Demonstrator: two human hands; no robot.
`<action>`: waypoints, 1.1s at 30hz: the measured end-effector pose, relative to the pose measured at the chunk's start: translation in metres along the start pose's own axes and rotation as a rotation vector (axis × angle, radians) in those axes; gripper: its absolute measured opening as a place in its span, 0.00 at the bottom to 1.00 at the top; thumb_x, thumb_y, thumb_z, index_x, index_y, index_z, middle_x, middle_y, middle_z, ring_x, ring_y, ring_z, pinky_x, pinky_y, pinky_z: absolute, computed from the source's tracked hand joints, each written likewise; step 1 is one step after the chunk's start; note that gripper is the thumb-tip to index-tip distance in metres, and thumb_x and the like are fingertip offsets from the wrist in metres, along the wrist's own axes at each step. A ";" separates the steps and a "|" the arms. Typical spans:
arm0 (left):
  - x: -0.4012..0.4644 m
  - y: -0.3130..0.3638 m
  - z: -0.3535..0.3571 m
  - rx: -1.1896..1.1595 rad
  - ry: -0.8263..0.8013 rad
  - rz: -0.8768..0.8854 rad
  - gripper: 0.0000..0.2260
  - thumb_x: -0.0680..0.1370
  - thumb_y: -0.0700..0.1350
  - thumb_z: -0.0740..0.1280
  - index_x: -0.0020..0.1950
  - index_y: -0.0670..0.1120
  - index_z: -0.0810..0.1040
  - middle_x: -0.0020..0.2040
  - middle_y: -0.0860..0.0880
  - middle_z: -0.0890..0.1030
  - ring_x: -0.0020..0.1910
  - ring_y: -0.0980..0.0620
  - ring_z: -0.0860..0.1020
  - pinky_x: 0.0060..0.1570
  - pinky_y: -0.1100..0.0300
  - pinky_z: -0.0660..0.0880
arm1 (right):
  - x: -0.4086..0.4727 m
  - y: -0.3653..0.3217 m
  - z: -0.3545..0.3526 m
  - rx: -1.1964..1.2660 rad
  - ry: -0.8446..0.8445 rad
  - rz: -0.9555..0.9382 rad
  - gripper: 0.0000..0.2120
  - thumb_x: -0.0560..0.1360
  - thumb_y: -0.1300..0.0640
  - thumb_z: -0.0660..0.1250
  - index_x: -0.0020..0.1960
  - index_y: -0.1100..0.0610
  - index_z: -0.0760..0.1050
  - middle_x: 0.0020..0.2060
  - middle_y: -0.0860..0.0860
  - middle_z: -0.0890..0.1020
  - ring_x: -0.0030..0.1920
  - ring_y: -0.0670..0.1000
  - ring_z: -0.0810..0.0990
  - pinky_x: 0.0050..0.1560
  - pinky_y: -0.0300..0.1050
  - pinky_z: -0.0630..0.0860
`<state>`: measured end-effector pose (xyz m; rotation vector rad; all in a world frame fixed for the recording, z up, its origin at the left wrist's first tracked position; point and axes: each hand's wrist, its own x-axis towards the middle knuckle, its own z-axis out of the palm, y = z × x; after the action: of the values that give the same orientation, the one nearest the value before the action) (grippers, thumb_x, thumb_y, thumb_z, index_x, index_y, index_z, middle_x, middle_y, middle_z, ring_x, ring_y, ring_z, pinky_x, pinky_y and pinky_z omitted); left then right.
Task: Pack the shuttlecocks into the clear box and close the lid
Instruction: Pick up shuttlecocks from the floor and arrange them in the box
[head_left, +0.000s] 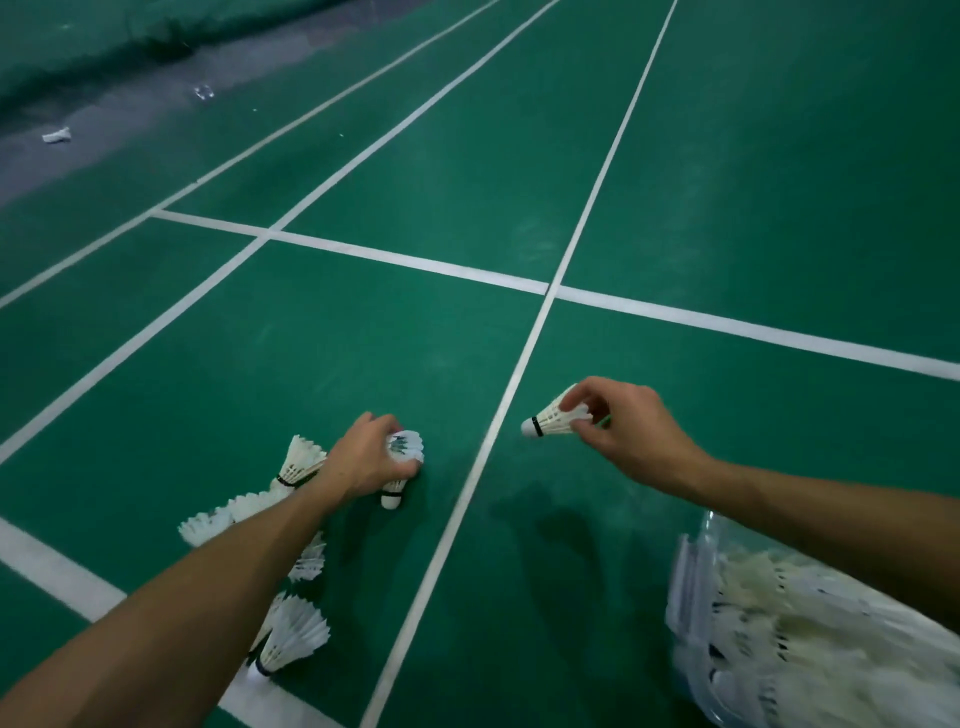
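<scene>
Green badminton court floor (363, 338) w/ white lines crossing it. Clear box (779, 649) sits at bottom right, blurred, already holding many white shuttlecocks; its rim is partly hidden by the right forearm. No lid can be made out.

Right hand (618, 431) hangs above the floor just right of a long white line, fingers pinching the feather skirt of one shuttlecock (553, 415), cork tip pointing left. Left hand (363, 462) is down at the floor, fingers curled round a second shuttlecock (402, 462), cork end pointing toward the camera, skirt away.

Loose shuttlecocks (296, 623) lie scattered by and under the left forearm, approx. five or six, some overlapping; exact count can't be told. One rests on a wide white line at bottom left.

Far off, top left: a stray shuttlecock (56, 136) on a grey strip beside the court, and a small clear scrap (204, 92) near it, too small to identify. Dark green netting or curtain (104, 31) runs along the back edge.
</scene>
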<state>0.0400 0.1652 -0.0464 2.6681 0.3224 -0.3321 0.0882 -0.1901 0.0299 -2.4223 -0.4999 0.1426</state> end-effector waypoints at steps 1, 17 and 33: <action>-0.007 0.010 -0.001 -0.026 0.026 0.043 0.25 0.72 0.58 0.77 0.64 0.48 0.77 0.58 0.49 0.75 0.56 0.49 0.77 0.61 0.49 0.78 | -0.015 0.008 -0.023 -0.005 0.004 0.018 0.09 0.77 0.59 0.74 0.54 0.47 0.83 0.45 0.47 0.86 0.45 0.49 0.84 0.51 0.55 0.83; -0.165 0.308 0.004 -0.211 -0.120 0.852 0.24 0.69 0.61 0.78 0.60 0.55 0.77 0.57 0.60 0.74 0.57 0.60 0.76 0.52 0.64 0.77 | -0.260 0.033 -0.183 0.121 0.225 0.175 0.18 0.74 0.59 0.78 0.61 0.49 0.80 0.43 0.46 0.81 0.39 0.45 0.82 0.48 0.43 0.83; -0.167 0.341 0.072 0.459 -0.577 1.088 0.29 0.73 0.58 0.73 0.73 0.69 0.71 0.59 0.54 0.73 0.50 0.55 0.75 0.55 0.61 0.73 | -0.341 0.109 -0.131 0.240 0.141 0.334 0.19 0.73 0.60 0.78 0.60 0.47 0.79 0.44 0.46 0.80 0.38 0.47 0.83 0.47 0.49 0.83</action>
<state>-0.0365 -0.1957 0.0690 2.5303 -1.4494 -0.8158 -0.1621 -0.4770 0.0565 -2.2408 -0.0096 0.1631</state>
